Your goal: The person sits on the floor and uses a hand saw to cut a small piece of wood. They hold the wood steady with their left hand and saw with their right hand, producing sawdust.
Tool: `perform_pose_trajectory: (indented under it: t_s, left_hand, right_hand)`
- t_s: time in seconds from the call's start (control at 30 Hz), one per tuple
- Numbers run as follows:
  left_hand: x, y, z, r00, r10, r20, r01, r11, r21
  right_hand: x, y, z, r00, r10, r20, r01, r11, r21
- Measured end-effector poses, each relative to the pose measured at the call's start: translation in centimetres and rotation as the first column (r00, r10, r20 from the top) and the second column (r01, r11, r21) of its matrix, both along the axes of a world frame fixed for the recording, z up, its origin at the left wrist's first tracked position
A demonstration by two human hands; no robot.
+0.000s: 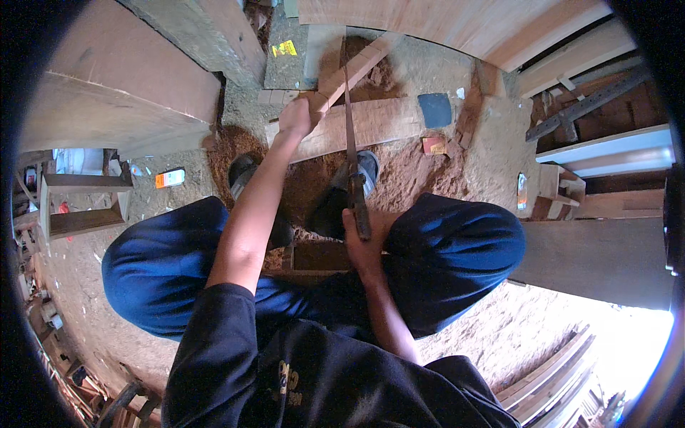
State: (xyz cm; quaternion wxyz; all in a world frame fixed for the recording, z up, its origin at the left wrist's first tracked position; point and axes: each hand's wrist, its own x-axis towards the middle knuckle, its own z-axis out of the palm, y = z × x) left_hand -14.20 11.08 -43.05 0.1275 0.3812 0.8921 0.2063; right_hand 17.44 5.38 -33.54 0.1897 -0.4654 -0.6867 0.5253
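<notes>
Gripping a handsaw (pixel 350 132) by its handle, the right hand (pixel 364 246) had fingers curled round the grip, down between the knees. Left hand (pixel 297 118): fingers clamped on the near end of a pale wooden strip (pixel 364 65), which slanted away from the body, near a flat board (pixel 385 121) on the ground. Blade crossed the strip just beyond the left hand; couldn't tell if the teeth had bitten in. Main risk: blade could jump sideways into the left fingers if it skipped on the surface, as they sat so near. Strip could also roll or twist, since only one hand visibly held it. Loose reddish dust (pixel 399 164) might let the board slide. Right shoe (pixel 367 170) sat beneath the saw, so a dropped tool could hit it.
</notes>
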Motion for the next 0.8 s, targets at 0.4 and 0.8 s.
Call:
perform_pose_trajectory:
  t_s: [0.4, 0.8]
  left_hand:
    - [1.6, -3.5, 5.0, 0.996, 0.036, 0.076, -0.030, 0.996, -0.089]
    - [-1.9, -6.8, 4.0, 0.995, -0.026, 0.094, 0.017, 0.996, 0.092]
  right_hand:
    - [0.3, -1.5, 3.2, 0.996, 0.065, -0.066, -0.064, 0.998, 0.018]
    - [0.8, -2.5, 3.2, 0.995, 0.014, -0.094, -0.021, 0.997, -0.075]
